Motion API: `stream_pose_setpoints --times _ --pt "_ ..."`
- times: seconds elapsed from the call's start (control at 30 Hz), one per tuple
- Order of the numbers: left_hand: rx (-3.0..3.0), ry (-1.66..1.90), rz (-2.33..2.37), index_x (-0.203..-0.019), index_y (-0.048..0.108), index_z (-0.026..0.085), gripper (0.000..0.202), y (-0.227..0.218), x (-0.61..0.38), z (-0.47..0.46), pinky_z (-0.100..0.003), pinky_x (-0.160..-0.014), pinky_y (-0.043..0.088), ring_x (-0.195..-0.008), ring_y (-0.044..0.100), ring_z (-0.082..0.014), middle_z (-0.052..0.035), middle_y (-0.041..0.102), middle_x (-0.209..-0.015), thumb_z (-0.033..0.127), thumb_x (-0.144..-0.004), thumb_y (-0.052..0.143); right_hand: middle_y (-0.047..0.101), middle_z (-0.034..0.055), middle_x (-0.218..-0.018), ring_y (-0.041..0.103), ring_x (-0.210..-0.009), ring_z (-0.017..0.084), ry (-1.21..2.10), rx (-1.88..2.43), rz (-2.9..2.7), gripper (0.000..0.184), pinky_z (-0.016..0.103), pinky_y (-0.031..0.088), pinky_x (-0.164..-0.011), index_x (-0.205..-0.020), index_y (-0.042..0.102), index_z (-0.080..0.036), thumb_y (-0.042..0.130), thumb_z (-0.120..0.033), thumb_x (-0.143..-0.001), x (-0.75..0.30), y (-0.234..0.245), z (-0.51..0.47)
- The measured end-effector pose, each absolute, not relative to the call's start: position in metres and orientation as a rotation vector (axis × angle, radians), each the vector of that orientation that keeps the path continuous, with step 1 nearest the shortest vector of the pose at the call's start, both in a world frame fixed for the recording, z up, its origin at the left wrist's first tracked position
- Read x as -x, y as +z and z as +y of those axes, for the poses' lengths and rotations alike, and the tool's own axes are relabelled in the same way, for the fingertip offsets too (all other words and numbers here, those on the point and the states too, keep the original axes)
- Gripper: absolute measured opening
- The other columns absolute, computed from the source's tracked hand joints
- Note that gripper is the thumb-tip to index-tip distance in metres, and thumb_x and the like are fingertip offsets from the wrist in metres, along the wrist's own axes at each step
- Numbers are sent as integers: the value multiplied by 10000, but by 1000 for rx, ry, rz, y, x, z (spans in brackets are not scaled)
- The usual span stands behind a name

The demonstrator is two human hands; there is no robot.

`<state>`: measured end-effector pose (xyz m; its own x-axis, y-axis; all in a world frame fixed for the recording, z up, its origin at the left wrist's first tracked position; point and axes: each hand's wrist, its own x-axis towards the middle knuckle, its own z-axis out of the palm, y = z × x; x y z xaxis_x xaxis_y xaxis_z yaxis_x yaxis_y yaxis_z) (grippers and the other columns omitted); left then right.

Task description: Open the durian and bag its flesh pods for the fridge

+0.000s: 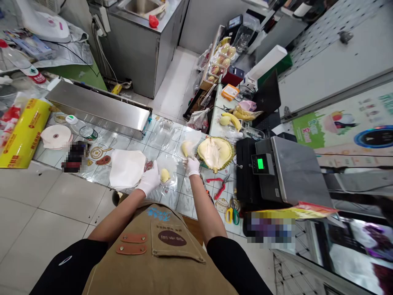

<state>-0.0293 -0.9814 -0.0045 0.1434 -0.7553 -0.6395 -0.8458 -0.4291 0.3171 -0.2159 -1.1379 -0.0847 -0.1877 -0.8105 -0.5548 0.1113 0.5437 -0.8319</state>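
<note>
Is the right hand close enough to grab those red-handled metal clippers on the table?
Probably yes. The white-gloved right hand is close to the red-handled metal clippers, and nothing seems to cover them. The spiky green durian half lies just beyond them, so it shouldn't block the way.

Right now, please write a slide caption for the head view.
The gloved left hand beside a pale fruit piece, the gloved right hand beside an opened durian.

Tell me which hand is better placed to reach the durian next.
Probably the right hand: it is close beside the durian, while the left hand is farther off, between the white sheets and a pulp piece.
</note>
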Motion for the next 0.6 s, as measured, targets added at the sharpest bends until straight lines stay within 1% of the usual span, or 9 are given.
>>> stream_pose_setpoints --times 0.1,0.17,0.27,0.33,0.4,0.47,0.53,0.6 --pt "2292 1188 1598 -1779 80 42 924 -14 30 -988 -393 -966 566 -1184 798 -359 -267 792 -1261 293 -1012 530 511 -108 -499 517 -397 94 -877 611 1597 220 159 407 -382 -903 534 -240 691 -139 -786 202 -78 -1168" --pt "2308 1189 1614 -1782 93 58 918 -18 32 -992 -384 -981 562 -1209 790 -348 -254 795 -1268 293 -1013 536 523 -105 -516 538 -424 94 -845 627 1607 203 162 450 -421 -929 558 -229 679 -130 -799 192 -74 -1189" --pt "2306 1189 1663 -1790 128 108 886 -22 39 -1001 -372 -1005 560 -1246 773 -329 -243 769 -1353 256 -1016 534 589 -73 -580 587 -485 109 -799 679 1613 175 191 508 -482 -972 591 -215 692 -167 -838 189 -68 -1207" --pt "2300 1214 1683 -1790 151 131 861 -23 43 -1009 -371 -1017 559 -1253 768 -322 -239 748 -1395 231 -1021 526 656 -44 -663 624 -546 119 -783 733 1627 195 210 534 -528 -1032 626 -207 714 -221 -859 198 -64 -1201" --pt "2315 1263 1691 -1786 174 134 842 -24 48 -1019 -375 -1027 557 -1245 770 -320 -237 745 -1395 219 -1025 525 720 -10 -775 679 -655 137 -776 802 1650 260 228 567 -601 -1079 667 -201 757 -285 -851 217 -60 -1178" --pt "2349 1332 1706 -1771 222 128 806 -26 55 -1029 -378 -1037 556 -1238 770 -317 -228 761 -1358 213 -1030 525 774 31 -907 734 -838 175 -766 873 1676 313 255 608 -727 -1067 712 -199 815 -341 -808 239 -59 -1144" --pt "2377 1410 1727 -1738 310 125 743 -27 62 -1037 -388 -1047 559 -1234 769 -316 -210 785 -1304 207 -1033 530 802 69 -1036 744 -1034 220 -749 917 1703 333 293 623 -875 -1040 739 -205 846 -369 -771 260 -60 -1106" --pt "2390 1477 1762 -1687 414 132 677 -26 67 -1041 -409 -1057 569 -1232 767 -321 -197 796 -1276 215 -1031 557 807 90 -1077 737 -1099 256 -727 926 1744 370 347 622 -949 -1061 743 -209 851 -369 -746 274 -63 -1071"
